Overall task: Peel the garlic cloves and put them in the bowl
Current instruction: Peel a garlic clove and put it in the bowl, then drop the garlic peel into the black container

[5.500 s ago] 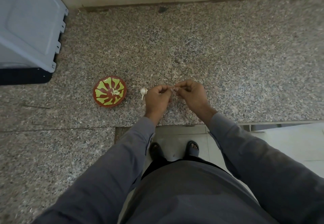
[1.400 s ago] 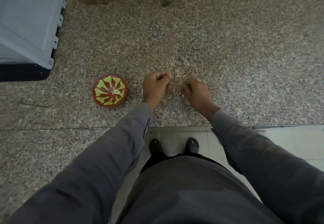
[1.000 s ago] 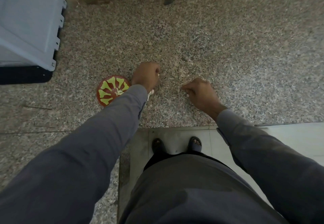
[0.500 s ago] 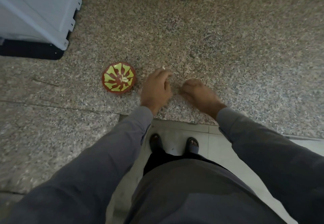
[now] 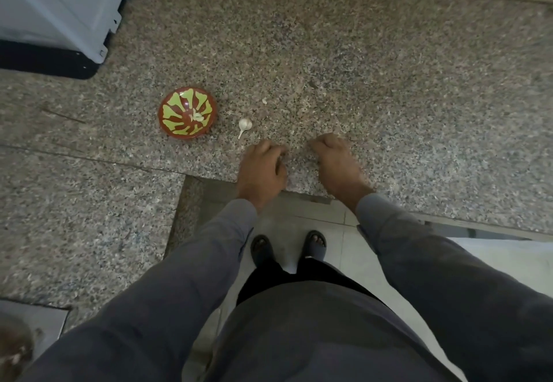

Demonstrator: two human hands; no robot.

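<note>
One garlic bulb point(image 5: 246, 124), stalk toward person.

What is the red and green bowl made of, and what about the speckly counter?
The bowl looks like glazed ceramic, or maybe glossy plastic: smooth and shiny, with painted green shapes on red. The counter looks like polished granite: grey and pink speckles all over, with a straight seam between slabs.

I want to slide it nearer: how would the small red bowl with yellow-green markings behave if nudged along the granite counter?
The small red bowl with yellow-green markings looks round-bottomed, so it may rock or tip rather than slide. It holds only a few peeled garlic cloves, so it is probably light and moves easily.
</note>
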